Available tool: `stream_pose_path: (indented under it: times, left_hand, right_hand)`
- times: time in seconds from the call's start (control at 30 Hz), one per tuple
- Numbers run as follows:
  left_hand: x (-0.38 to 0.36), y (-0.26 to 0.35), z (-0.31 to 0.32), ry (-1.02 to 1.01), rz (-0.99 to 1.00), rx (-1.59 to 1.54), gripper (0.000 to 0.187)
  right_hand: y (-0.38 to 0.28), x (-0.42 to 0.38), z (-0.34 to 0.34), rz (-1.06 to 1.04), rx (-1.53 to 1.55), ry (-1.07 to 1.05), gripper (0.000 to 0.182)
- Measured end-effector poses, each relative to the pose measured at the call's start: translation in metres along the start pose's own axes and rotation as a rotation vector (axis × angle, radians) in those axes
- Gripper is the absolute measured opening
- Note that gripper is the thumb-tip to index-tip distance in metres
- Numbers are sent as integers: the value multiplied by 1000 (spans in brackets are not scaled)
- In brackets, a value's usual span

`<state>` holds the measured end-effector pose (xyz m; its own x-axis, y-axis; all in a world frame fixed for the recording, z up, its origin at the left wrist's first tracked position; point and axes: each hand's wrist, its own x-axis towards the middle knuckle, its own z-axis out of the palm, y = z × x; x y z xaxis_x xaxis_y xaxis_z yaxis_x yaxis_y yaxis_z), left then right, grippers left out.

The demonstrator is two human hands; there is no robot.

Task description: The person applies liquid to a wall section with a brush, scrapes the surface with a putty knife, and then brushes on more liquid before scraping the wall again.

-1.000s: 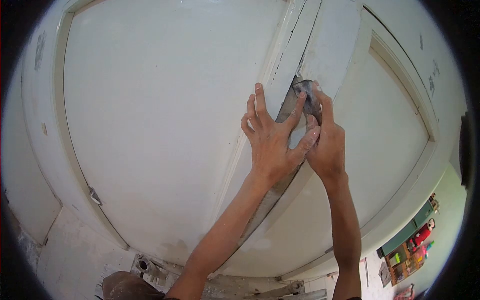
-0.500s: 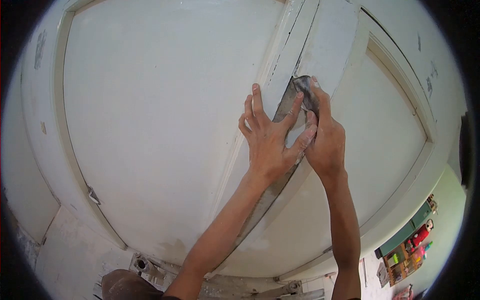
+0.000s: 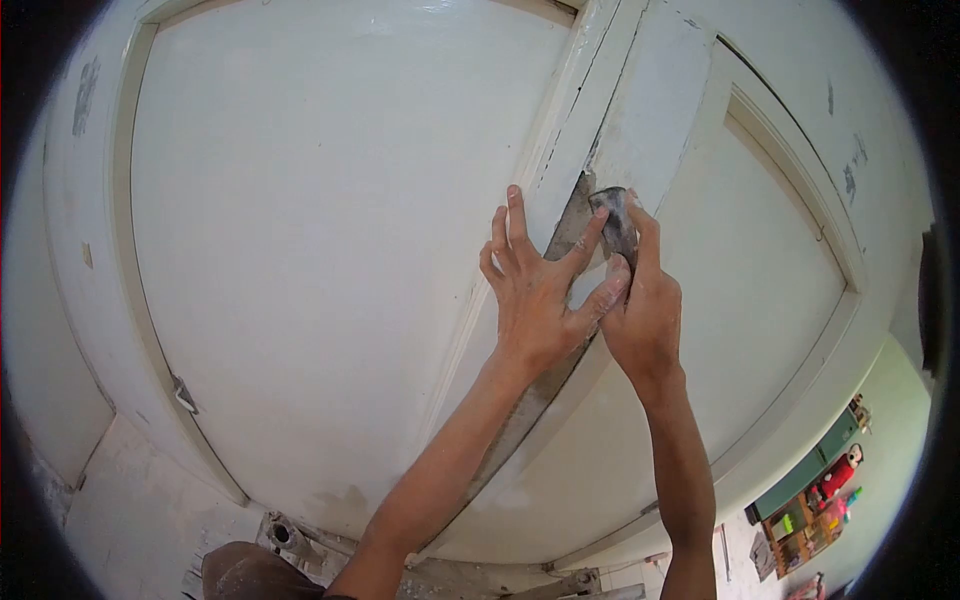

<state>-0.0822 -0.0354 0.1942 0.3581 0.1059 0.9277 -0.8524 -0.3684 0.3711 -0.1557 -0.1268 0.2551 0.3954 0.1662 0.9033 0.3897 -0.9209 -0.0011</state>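
Note:
A dark grey flat piece (image 3: pixel 617 232), smeared with white, is pressed against a white panel beside a bare grey strip (image 3: pixel 570 222). My right hand (image 3: pixel 645 315) grips its right side, with fingers along the edge and the thumb near its lower end. My left hand (image 3: pixel 535 295) lies over the strip with its fingers spread. Its index fingertip presses on the piece's face, and its thumb reaches toward my right thumb. White residue coats the fingertips of both hands. Whether the piece is sandpaper or a scraper blade, I cannot tell.
A large white door panel (image 3: pixel 330 230) with a handle (image 3: pixel 184 395) fills the left side. Another framed white panel (image 3: pixel 770 300) stands on the right. Dusty pipe-like parts (image 3: pixel 285 533) lie low down, and shelves with colourful items (image 3: pixel 800 520) are at the lower right.
The grey piece and both hands have slid slightly down along the strip, uncovering more of the strip's upper end. The view has also shifted a little.

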Motion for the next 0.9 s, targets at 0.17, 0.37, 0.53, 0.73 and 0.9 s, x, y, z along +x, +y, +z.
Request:
stream_pose_path:
  times: [0.17,0.37,0.53,0.73,0.9]
  left_hand:
    - [0,-1,3,-2,-16,-19,65]
    - [4,-1,5,-17,-57,-49,64]
    - [3,-3,3,-15,-78,-105,63]
    - [2,-3,-1,-30,3,-87,65]
    - [3,-2,2,-24,-45,-101,65]
  right_hand:
    - [-3,5,0,23,81,-61,60]
    - [-15,5,7,155,81,-63,58]
    - [-17,7,14,104,207,26,57]
    - [-7,-4,14,31,159,79,54]
    - [-20,2,11,160,201,24,53]
